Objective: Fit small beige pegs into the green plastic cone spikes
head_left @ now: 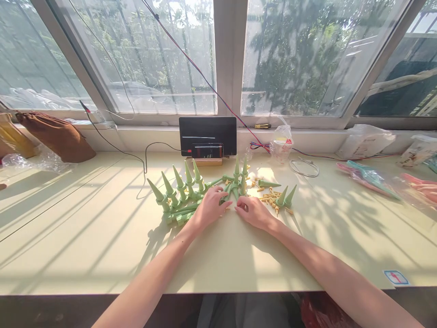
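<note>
My left hand point(210, 207) is closed, its fingers curled around a green pointed spike point(225, 195) that they partly cover. Just to its right, my right hand point(254, 212) pinches thumb and fingers together; what lies between them is too small or hidden to make out. Several green spikes point(180, 183) stand points up in a row left of my hands, beside green tubes point(184, 212) lying flat. More upright spikes point(236, 169) rise behind my fingers. Small yellow pieces point(270, 197) lie heaped beyond my right hand, next to two standing green spikes point(289, 197).
At the back, a black tablet point(207, 125) and a phone point(206, 151) lean on a small stand with a cable. A wrapped cup point(282, 143), a coiled wire point(303, 167) and plastic-bagged items point(368, 180) are right. A brown pouch point(56, 136) lies left.
</note>
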A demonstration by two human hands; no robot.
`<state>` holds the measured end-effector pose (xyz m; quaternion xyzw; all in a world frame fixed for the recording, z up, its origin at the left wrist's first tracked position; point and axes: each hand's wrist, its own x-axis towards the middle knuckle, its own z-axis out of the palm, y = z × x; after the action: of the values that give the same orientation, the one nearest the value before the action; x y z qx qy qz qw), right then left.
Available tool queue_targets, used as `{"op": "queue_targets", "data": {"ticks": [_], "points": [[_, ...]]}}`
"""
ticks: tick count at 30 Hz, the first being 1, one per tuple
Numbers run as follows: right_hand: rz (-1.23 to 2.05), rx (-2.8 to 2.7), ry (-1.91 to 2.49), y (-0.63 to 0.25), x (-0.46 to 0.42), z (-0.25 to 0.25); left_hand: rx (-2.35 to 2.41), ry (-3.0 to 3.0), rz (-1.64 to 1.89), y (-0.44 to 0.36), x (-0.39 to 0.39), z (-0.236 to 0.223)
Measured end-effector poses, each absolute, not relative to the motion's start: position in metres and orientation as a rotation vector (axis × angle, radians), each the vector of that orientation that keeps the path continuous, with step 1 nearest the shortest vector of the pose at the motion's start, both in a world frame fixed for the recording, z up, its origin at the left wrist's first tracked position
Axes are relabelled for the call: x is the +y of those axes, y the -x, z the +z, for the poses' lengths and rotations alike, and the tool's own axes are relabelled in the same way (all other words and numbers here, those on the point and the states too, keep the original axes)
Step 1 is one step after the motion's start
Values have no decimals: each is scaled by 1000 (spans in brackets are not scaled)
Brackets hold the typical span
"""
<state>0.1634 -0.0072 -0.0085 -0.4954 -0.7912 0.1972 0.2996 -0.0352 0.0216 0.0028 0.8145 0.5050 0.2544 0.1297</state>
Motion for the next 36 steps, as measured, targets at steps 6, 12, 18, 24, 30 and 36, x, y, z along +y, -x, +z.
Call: {"op": "queue_targets", "data": {"ticks": [6, 12, 18, 24, 30, 36], "points": [[444, -2005, 1488, -160, -6, -7, 1494, -2340, 741, 37, 21, 4], [307, -2051, 1656, -155, -5, -7, 1482, -2373, 747, 36, 19, 7], [243, -2104, 1689, -154, -7, -4, 1460, -2384, 749, 36, 17, 11], [260, -2122, 1686, -156, -9, -5, 1477, -2396, 716, 37, 17, 13], [287, -2129, 1673, -158, -8, -5, 1461, -2416, 716, 37, 19, 10], [312, -2129, 1751, -157, -12, 1, 1440, -2449, 728, 38, 20, 9]]}}
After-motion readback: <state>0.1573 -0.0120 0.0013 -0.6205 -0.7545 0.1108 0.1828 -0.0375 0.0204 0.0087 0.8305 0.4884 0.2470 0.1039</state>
